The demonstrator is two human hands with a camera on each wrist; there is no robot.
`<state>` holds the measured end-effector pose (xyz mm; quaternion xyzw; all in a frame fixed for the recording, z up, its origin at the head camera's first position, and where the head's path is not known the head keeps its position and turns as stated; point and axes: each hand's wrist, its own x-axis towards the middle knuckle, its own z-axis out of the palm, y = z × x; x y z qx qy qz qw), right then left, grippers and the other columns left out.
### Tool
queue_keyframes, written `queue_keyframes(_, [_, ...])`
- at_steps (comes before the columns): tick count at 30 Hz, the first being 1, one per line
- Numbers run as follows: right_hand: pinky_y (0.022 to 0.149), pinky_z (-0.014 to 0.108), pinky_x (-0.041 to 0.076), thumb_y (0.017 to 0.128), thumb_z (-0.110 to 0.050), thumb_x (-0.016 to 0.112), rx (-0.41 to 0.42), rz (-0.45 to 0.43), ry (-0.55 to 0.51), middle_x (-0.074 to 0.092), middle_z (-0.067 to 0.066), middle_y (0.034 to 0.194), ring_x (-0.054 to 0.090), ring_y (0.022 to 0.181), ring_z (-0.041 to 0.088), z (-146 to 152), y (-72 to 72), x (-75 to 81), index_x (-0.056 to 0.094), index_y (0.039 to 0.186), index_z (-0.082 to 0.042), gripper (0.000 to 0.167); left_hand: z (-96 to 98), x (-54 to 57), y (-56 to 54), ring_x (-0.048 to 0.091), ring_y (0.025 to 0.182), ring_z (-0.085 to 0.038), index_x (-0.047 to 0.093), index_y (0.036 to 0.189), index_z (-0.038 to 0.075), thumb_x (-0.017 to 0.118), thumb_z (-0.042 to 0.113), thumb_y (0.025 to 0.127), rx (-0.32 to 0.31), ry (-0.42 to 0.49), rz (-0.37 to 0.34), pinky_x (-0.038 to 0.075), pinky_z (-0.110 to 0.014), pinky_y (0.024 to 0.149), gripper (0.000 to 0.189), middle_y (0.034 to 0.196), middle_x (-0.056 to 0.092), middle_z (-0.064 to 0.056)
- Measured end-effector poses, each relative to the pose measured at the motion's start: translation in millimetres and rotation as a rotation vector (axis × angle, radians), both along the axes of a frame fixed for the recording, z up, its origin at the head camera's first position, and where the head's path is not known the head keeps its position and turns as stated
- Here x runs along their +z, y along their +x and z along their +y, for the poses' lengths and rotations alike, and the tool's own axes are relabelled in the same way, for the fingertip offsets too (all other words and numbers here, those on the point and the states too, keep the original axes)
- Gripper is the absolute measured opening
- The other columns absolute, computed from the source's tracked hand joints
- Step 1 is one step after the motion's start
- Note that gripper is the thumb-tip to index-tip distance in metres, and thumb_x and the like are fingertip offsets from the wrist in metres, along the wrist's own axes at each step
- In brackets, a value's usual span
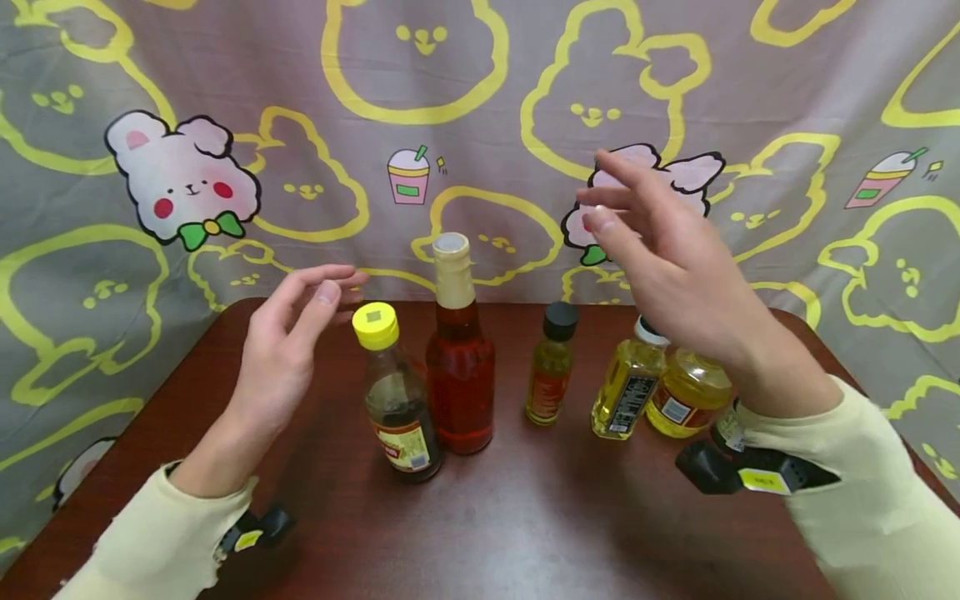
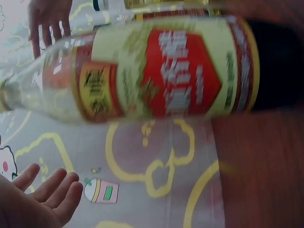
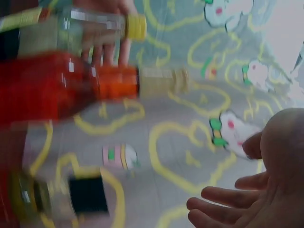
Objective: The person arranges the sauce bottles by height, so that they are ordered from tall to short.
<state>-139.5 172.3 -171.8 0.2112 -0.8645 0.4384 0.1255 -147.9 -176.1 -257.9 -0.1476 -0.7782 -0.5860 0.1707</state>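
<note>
My left hand hovers left of a dark sauce bottle with a yellow cap, its fingers loosely bent and holding nothing. In the left wrist view, that sauce bottle shows a red and cream label. Beside it stands a tall red bottle with a cream-wrapped neck. My right hand is raised over the right side, fingers relaxed, with nothing in them. Below it are an oil bottle with a white cap and a rounded bottle of yellow liquid, both partly covered by the hand or wrist.
A small bottle with a black cap stands between the red bottle and the oil bottle. Another container is mostly hidden behind the right wrist. A patterned curtain hangs behind the brown table.
</note>
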Motion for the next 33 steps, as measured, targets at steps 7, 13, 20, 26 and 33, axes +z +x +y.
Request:
queue_keyframes(7, [0.122, 0.045, 0.045, 0.111, -0.023, 0.054, 0.106, -0.024, -0.087, 0.056, 0.003, 0.157, 0.056, 0.143, 0.017, -46.3, 0.5, -22.6, 0.034, 0.166, -0.016, 0.058, 12.3, -14.3, 14.0, 0.068, 0.123, -0.015, 0.064, 0.135, 0.008, 0.053, 0.017, 0.111, -0.064, 0.17, -0.015, 0.055, -0.019, 0.102, 0.028, 0.13, 0.075, 0.002])
queue_keyframes(13, [0.119, 0.042, 0.049, 0.103, -0.023, 0.069, 0.115, -0.071, -0.158, 0.056, 0.003, 0.157, 0.059, 0.142, 0.018, -74.7, 2.8, -53.8, 0.035, 0.165, -0.018, 0.071, 14.6, -33.2, 17.4, 0.069, 0.114, -0.012, 0.066, 0.132, 0.01, 0.05, 0.009, 0.109, -0.143, 0.241, 0.022, 0.057, -0.02, 0.095, 0.028, 0.126, 0.074, 0.0])
queue_keyframes(20, [0.116, 0.046, 0.052, 0.096, -0.027, 0.08, 0.082, -0.136, -0.192, 0.06, 0.003, 0.152, 0.061, 0.14, 0.021, -89.4, 6.8, -87.2, 0.04, 0.161, -0.018, 0.077, 10.7, -55.9, 20.8, 0.07, 0.114, -0.012, 0.064, 0.133, 0.009, 0.058, -0.011, 0.096, -0.27, 0.21, 0.076, 0.056, -0.02, 0.096, 0.042, 0.126, 0.076, 0.0])
queue_keyframes(26, [0.111, 0.045, 0.056, 0.093, -0.025, 0.084, 0.067, -0.175, -0.227, 0.064, 0.002, 0.147, 0.065, 0.133, 0.02, -95.9, 6.9, -109.4, 0.045, 0.157, -0.017, 0.075, 6.6, -65.0, 19.5, 0.071, 0.116, -0.011, 0.061, 0.136, 0.006, 0.071, -0.013, 0.089, -0.289, 0.126, 0.087, 0.055, -0.02, 0.102, 0.052, 0.127, 0.075, 0.002])
queue_keyframes(33, [0.113, 0.047, 0.054, 0.09, -0.026, 0.087, 0.047, -0.234, -0.245, 0.062, 0.001, 0.148, 0.064, 0.134, 0.021, -96.6, 6.0, -122.0, 0.046, 0.156, -0.02, 0.077, 1.0, -67.9, 21.8, 0.068, 0.115, -0.011, 0.059, 0.138, 0.0, 0.081, -0.012, 0.082, -0.257, 0.033, 0.052, 0.054, -0.02, 0.101, 0.061, 0.13, 0.074, 0.003])
